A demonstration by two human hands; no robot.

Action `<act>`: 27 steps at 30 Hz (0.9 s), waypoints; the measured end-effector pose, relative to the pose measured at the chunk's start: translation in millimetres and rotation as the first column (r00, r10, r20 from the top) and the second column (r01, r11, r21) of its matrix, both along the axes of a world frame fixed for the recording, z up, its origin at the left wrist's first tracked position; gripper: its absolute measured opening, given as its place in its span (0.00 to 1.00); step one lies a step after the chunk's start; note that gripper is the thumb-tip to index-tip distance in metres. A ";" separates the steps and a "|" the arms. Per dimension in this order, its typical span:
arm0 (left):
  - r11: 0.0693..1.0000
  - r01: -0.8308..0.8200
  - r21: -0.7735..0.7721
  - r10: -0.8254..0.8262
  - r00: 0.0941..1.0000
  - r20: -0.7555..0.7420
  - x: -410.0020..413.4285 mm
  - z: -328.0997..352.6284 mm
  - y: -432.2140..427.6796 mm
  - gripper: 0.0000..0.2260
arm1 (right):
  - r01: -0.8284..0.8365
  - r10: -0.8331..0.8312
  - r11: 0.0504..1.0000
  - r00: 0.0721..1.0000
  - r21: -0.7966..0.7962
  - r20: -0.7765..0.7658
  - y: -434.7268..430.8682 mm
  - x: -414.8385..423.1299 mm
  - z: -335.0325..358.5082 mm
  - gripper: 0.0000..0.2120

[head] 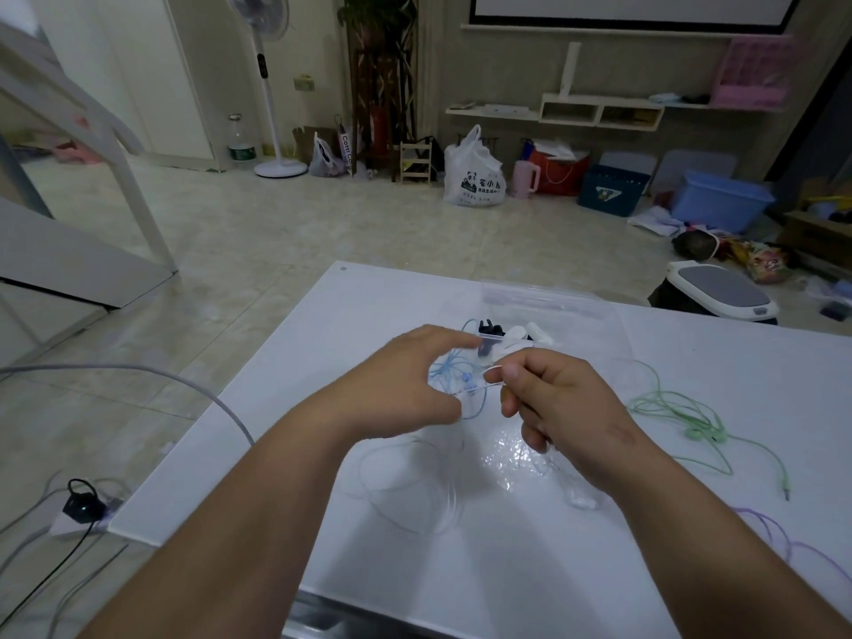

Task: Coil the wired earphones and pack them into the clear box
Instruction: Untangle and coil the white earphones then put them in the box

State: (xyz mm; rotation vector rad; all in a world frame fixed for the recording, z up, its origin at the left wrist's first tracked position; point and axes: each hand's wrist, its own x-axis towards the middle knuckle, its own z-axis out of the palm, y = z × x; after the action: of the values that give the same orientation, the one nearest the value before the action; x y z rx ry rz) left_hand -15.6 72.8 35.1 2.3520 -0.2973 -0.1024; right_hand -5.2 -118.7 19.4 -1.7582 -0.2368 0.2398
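Nearest the person, the slack of the white earphones [452, 505] lies in loose loops on the table [461, 583], with the purple earphones [779, 537] trailing at the right edge. That slack is the first risk: if the wire is drawn up quickly, the loops could cross and knot, or drag a plug along the table.

Above it, the right hand [562, 408] is curled, with thumb and forefinger pinching a small loop of the white wire. The left hand [401, 385] is blurred, its fingers mostly extended. The wire runs to its thumb, but whether it actually grips cannot be told. If it does not, the coil depends on one pinch, and a springy wire could slip free and unwind.

Just beyond the hands lie the blue earphones [454, 368], near enough that a turn of white wire might snag them. The green earphones [691, 422] lie well apart to the right.

Farthest is the clear box [553, 302], which already holds some items. A loose coil may spring open as it goes in.
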 end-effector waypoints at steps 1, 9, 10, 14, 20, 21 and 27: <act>1.000 0.022 -0.009 -0.023 0.999 -0.029 1.2 -3.4 -2.8 0.26 | -0.004 0.004 1.000 1.000 0.008 0.000 0.8 -0.6 0.0 0.10; 0.933 -0.191 -0.306 0.152 0.977 -0.148 8.9 -11.4 -2.5 0.12 | 0.123 -0.118 0.985 0.992 0.123 -0.049 -3.9 2.1 3.3 0.13; 0.885 -0.227 -0.407 0.179 0.972 -0.152 10.7 -8.4 1.9 0.11 | 0.122 -0.121 0.990 0.992 0.072 -0.018 -6.0 2.8 3.6 0.13; 0.782 -0.314 -0.538 0.274 0.949 -0.156 12.7 -1.7 12.6 0.11 | 0.040 -0.005 0.960 0.992 -0.277 0.128 -8.7 3.2 -0.3 0.11; 0.676 -0.336 -0.656 0.254 0.942 -0.220 11.9 3.5 12.3 0.09 | -0.058 0.082 0.905 0.996 -0.422 0.039 -7.5 4.9 -4.0 0.12; 0.670 -0.318 -0.671 0.237 0.948 -0.213 11.6 4.2 12.2 0.07 | -0.062 0.087 0.904 0.995 -0.423 0.041 -8.6 4.9 -4.0 0.12; 0.662 -0.161 -0.732 0.099 0.987 -0.128 7.7 7.3 15.0 0.07 | 0.031 -0.009 0.955 0.997 -0.294 0.077 -11.1 6.0 -2.2 0.13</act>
State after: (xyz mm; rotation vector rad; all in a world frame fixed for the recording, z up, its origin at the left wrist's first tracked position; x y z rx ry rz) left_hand -7.9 87.8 42.4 1.5295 -0.0927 0.0047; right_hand 0.7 -129.8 17.2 -2.0677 -0.2464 0.2026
